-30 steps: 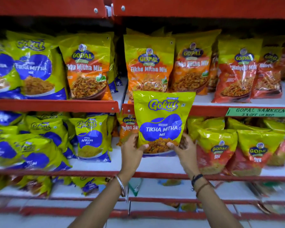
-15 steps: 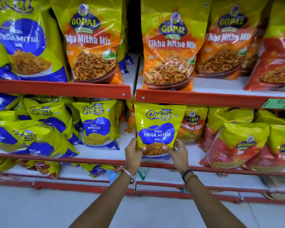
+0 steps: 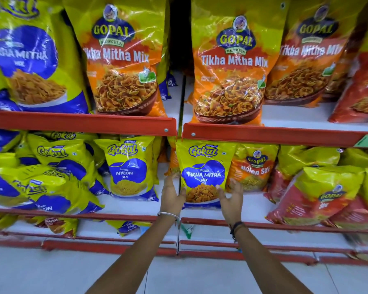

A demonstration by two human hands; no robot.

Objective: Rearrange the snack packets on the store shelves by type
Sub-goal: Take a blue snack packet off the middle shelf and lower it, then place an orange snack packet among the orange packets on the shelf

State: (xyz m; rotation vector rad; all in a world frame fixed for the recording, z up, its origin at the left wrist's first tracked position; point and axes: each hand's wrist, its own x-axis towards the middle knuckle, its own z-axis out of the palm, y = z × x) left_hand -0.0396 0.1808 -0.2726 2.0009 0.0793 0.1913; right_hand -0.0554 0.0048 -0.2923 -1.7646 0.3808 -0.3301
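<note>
A yellow and blue Gokul Tikha Mitha Mix packet (image 3: 204,166) stands upright on the middle shelf (image 3: 253,210), just right of the shelf divider. My left hand (image 3: 171,198) lies flat against its lower left edge with the fingers pointing up. At the packet's lower right corner my right hand (image 3: 231,200) has its fingers spread, the thumb near the packet front. Neither hand grips the packet. A Gokul Nylon Sev packet (image 3: 129,168) stands to its left, and a Gopal Nylon Sev packet (image 3: 253,168) is partly hidden behind its right side.
Large Gopal Tikha Mitha Mix bags (image 3: 227,66) and a big Gokul Tikha Mitha bag (image 3: 28,56) fill the upper shelf (image 3: 83,120). Red Gopal Sev packets (image 3: 319,196) lean at the right, and fallen Gokul packets (image 3: 40,187) pile at the left. Lower shelves hold a few packets.
The packet came down from in front of the upper shelf onto the middle shelf. Both hands have loosened from its lower corners. The camera moved closer.
</note>
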